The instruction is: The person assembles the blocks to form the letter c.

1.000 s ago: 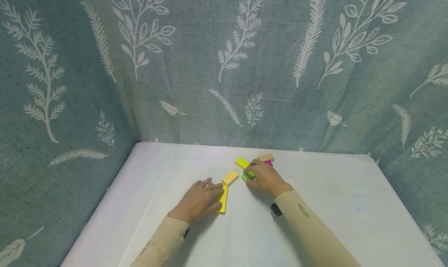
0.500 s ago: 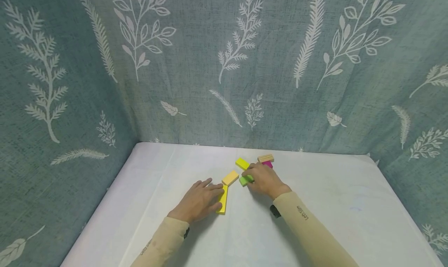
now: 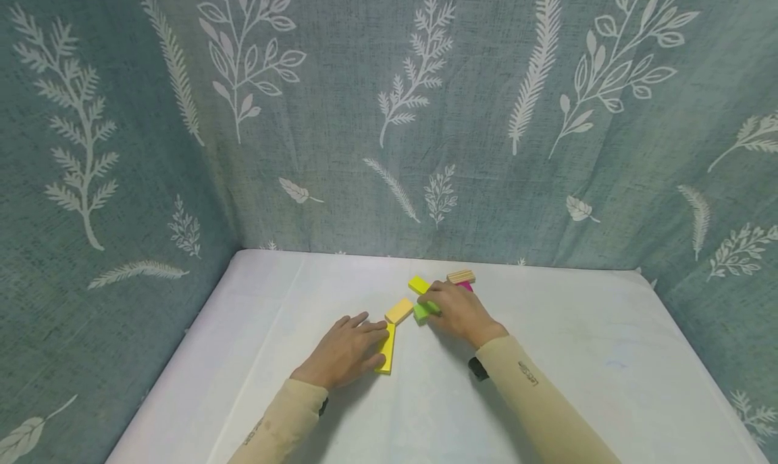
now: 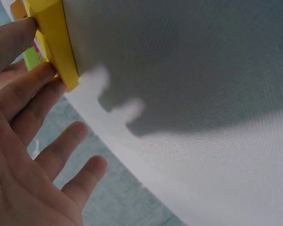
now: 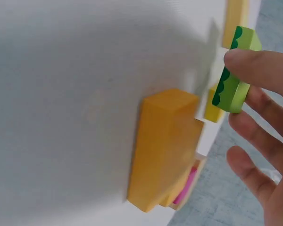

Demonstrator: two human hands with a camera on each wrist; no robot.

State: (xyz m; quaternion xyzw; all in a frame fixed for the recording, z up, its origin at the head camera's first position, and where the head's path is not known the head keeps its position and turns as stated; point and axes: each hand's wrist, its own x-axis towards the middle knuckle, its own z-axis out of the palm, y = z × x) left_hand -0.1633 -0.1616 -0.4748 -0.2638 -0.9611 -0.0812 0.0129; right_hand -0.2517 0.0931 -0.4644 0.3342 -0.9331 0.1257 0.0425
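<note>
Beige right sleeve [image 3: 541, 396], matching left sleeve [image 3: 276, 420]

Landmark: right sleeve. Long, plain; small dark lettering [image 3: 528, 374] near its cuff, blurry. Black wrist piece [image 3: 478, 369] juts out beside same cuff. Left of landmark: second sleeve, its dark print [image 3: 253, 431] unreadable, black sliver [image 3: 323, 406] at cuff. Beyond landmark's cuff: right hand [image 3: 458, 310], bare. Left hand [image 3: 343, 352] bare too.

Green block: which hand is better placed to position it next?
Probably the right hand: its fingers pinch the green block. The left hand touches the long yellow block and lies farther from the green one.
</note>
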